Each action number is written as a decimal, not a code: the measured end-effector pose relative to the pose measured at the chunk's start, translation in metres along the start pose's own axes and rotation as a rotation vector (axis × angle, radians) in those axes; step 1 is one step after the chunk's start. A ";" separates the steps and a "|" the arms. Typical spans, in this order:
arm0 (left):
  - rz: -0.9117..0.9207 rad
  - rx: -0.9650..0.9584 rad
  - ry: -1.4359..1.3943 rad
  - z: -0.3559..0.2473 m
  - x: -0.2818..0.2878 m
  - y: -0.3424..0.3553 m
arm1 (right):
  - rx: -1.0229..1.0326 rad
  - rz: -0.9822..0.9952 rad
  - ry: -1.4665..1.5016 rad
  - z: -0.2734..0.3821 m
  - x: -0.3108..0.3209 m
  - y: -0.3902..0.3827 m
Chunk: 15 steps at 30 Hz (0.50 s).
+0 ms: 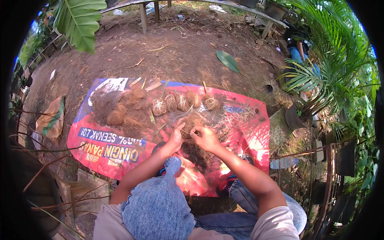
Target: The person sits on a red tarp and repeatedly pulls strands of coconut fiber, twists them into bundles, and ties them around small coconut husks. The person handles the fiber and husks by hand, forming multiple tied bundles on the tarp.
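Note:
A ball of brown fibre sits between my hands over a red and blue printed sheet on the ground. My left hand has its fingers closed on the ball's left side, near a thin pale strand. My right hand is pinched at the ball's right side; what its fingertips hold is too small to make out. Just beyond stand several string-wrapped fibre bundles, some with stems. Loose fibre lies to the left, tangled pale string to the right.
My bent knee is below my left hand. Another person is at the upper right beside palm fronds and black pots. A wooden bench crosses the far side. A sack and thin branches lie left; a plastic bottle lies right.

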<state>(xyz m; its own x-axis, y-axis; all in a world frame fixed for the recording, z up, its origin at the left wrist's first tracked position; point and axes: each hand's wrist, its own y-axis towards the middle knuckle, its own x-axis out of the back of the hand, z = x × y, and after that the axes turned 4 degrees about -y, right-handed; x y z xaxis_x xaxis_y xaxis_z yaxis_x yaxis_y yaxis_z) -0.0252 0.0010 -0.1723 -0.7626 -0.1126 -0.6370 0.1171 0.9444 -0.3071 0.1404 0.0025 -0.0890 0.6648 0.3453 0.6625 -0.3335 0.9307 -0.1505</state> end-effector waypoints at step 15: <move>-0.057 0.096 -0.309 -0.032 -0.002 -0.015 | 0.049 0.043 0.270 -0.019 -0.025 0.007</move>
<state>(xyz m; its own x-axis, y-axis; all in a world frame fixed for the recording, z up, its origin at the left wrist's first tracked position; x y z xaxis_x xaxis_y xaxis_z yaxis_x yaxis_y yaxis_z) -0.0455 -0.0027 -0.1438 -0.5421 -0.2666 -0.7969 0.1503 0.9023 -0.4040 0.1344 0.0027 -0.1207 0.8014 0.4101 0.4354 -0.3926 0.9098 -0.1343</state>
